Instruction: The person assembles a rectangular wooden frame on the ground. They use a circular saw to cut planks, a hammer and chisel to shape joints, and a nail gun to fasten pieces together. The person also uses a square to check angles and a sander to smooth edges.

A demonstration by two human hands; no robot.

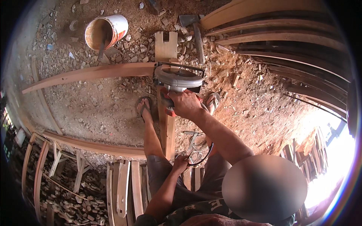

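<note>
My right hand [186, 105] is wrapped round the handle of a circular saw [179, 80], which has a grey guard and red-and-black grip parts. The saw is over the right end of a long reddish plank [94, 74], where that plank meets a lighter wooden beam [170, 132] running toward me. Whether the blade touches the wood cannot be seen. Closer to my body, my left hand [181, 164] is closed on a black cable [205, 157] that loops to the right. A notched light board [166, 47] lies just beyond the saw.
Past the saw lie a hatchet-like tool [198, 41] and a white bucket [118, 28] with a stick inside. Long boards [286, 37] are stacked at the far right. Wood chips and sawdust cover the ground around my sandalled feet. Another long plank [94, 146] and wooden frames stand near left.
</note>
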